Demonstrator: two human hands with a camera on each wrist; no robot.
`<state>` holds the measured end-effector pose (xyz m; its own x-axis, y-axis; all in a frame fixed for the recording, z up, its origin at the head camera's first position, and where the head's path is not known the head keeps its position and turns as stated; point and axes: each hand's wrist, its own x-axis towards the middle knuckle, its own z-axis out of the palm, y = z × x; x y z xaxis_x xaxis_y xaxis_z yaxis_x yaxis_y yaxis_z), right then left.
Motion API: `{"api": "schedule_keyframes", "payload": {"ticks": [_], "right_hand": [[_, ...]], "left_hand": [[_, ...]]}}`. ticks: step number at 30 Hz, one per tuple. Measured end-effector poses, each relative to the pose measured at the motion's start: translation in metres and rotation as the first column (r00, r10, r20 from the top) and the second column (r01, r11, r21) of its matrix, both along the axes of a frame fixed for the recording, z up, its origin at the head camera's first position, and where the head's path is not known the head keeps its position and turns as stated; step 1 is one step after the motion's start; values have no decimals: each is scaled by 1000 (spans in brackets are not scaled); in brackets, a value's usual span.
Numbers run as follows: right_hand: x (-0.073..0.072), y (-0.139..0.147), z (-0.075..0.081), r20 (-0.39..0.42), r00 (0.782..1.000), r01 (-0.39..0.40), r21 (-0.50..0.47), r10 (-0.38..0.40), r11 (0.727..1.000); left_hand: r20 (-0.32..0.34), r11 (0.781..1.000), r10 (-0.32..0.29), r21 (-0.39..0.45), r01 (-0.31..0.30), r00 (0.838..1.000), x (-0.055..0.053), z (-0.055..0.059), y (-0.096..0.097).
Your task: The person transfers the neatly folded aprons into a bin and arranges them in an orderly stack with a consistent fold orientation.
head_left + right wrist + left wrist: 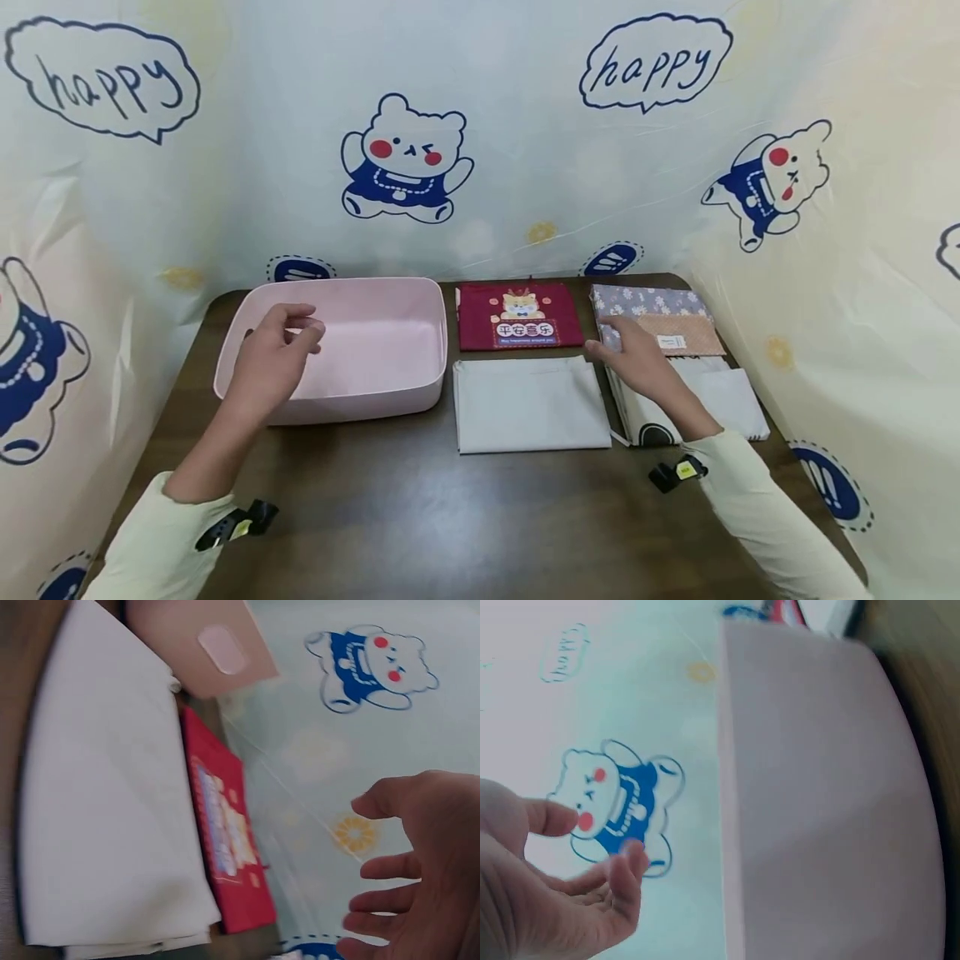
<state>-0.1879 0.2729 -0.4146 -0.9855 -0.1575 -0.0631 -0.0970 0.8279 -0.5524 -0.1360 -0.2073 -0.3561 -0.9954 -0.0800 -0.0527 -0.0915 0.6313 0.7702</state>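
My left hand (273,358) hovers over the left part of a pink plastic bin (405,404), its fingers loosely bent and holding nothing. In the left wrist view that same hand (570,885) shows a gap between thumb and fingers beside the bin's wall (825,795). My right hand (637,358) is above the folded fabric pieces on the right, fingers relaxed. Nearest to it are a grey floral folded cloth (652,300), a tan piece (686,332) with a white label, and a folded white bag (532,408). The right wrist view shows the right hand (420,877) with fingers spread and nothing held.
A dark red folded bag (472,321) with a cartoon print lies behind the white bag. More white folded fabric (727,400) with black print lies at the right. Everything is on a dark wooden table (450,517), with a printed curtain (525,167) behind and at the sides.
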Motion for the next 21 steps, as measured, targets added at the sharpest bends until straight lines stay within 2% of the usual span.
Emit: {"api": "schedule_keyframes", "payload": {"ticks": [3,5,7,9,11,14,15,18,21], "right_hand": [[5,3,2,67,997,41,-76,-35,996],[8,5,2,126,990,79,-157,-59,985],[10,7,0,208,976,120,-253,-67,960],[13,8,-4,305,951,167,-353,-56,921],[14,10,-9,400,916,216,-424,-33,879],[18,13,-16,488,873,261,-464,-2,846],[19,14,-17,505,863,268,-466,5,843],[23,18,-23,544,839,276,-460,22,844],[24,20,-29,569,821,265,-433,34,862]], "left_hand": [[70,985,-20,175,7,997,4,6,1],[121,961,-35,277,0,992,8,7,3],[177,934,-22,355,-42,984,14,5,7],[239,900,5,421,-108,971,23,1,13],[298,869,32,464,-173,954,34,-4,20],[362,834,11,511,-209,932,47,-12,30],[379,826,-7,524,-208,926,50,-15,34],[412,820,-75,544,-179,908,55,-26,46],[443,827,-108,537,-167,890,60,-41,57]]}}
